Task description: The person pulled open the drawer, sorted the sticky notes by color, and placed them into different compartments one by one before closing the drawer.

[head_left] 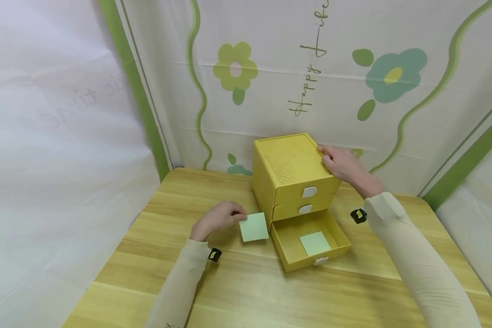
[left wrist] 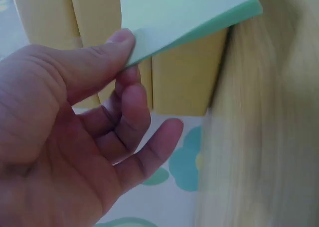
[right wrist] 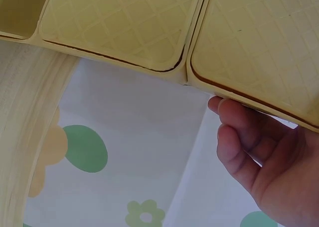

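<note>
My left hand (head_left: 219, 219) pinches a pale green sticky note pad (head_left: 254, 227) between thumb and fingers, just left of the yellow drawer box (head_left: 264, 182). In the left wrist view the pad's thickness shows along its edge, and the other fingers are loosely bent. My right hand (head_left: 344, 165) holds the box at its top right edge. In the right wrist view its bent fingers (right wrist: 232, 147) touch the rim of the lattice-patterned side. The bottom drawer (head_left: 287, 262) is pulled out. Another pale green note pad (head_left: 315, 243) lies flat in it.
Two upper drawers with white handles (head_left: 310, 192) are closed. The box stands on a wooden table (head_left: 238, 282) near a white cloth wall (head_left: 270, 100) printed with flowers. Both wrists wear small black devices (head_left: 358, 215).
</note>
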Demonstrator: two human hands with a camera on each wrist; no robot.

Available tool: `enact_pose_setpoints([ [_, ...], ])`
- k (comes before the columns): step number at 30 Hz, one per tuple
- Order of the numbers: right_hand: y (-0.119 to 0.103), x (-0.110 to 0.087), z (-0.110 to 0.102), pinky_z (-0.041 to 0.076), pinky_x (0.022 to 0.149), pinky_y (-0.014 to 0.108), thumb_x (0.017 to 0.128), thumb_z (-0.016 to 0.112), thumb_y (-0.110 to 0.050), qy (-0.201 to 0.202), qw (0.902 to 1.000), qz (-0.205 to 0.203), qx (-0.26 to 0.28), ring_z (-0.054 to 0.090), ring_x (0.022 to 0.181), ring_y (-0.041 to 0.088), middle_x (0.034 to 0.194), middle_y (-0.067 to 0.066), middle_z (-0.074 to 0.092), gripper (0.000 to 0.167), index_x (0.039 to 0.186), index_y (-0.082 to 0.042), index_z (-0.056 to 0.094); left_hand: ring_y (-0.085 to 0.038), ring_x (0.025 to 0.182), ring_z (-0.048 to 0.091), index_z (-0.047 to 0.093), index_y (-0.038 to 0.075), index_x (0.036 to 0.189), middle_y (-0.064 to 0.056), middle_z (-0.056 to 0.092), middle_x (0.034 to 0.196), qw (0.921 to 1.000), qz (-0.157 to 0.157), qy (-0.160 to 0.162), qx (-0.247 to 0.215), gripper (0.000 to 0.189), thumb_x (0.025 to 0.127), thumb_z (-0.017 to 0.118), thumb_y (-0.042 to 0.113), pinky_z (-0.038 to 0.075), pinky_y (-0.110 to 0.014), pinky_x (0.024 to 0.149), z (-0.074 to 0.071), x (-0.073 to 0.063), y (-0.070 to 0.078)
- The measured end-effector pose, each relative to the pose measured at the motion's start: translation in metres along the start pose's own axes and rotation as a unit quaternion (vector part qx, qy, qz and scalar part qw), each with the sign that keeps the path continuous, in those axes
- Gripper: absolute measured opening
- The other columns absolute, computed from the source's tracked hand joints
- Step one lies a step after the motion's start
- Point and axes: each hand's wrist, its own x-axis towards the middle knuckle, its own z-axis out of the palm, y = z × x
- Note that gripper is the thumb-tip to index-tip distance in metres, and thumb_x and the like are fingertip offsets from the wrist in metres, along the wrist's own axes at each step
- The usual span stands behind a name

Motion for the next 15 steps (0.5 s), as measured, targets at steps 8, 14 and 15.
enact_pose_setpoints([
  [8,-0.003,0.0,0.0,0.038,0.09,0.048,0.101,0.026,-0.025,-0.001,1.0,-0.001,0.001,0.05,0.115,0.035,0.154,0.019,0.038,0.054,0.151,-0.007,0.036,-0.008,0.091,0.064,0.075,0.016,0.105,0.003,0.072,0.102,0.9986,0.052,0.01,0.0,0.02,0.099,0.058,0.026,0.053,-0.027,0.08,0.0,-0.002,0.022],
  [14,-0.001,-0.001,0.0,0.039,0.096,0.049,0.102,0.025,-0.024,0.0,1.0,0.0,0.003,0.047,0.129,0.036,0.154,0.019,0.038,0.054,0.152,-0.006,0.035,-0.004,0.08,0.061,0.074,0.015,0.103,0.005,0.072,0.095,0.9948,0.089,0.04,0.029,0.019,0.099,0.058,0.025,0.051,-0.023,0.074,0.004,-0.001,0.044],
  [15,-0.001,-0.001,0.0,0.039,0.096,0.049,0.102,0.025,-0.024,0.0,1.0,0.0,0.002,0.047,0.129,0.036,0.154,0.019,0.038,0.054,0.152,-0.006,0.036,-0.003,0.077,0.059,0.074,0.015,0.103,0.006,0.072,0.093,0.9938,0.096,0.044,0.033,0.02,0.099,0.058,0.026,0.05,-0.022,0.072,0.006,-0.001,0.047],
])
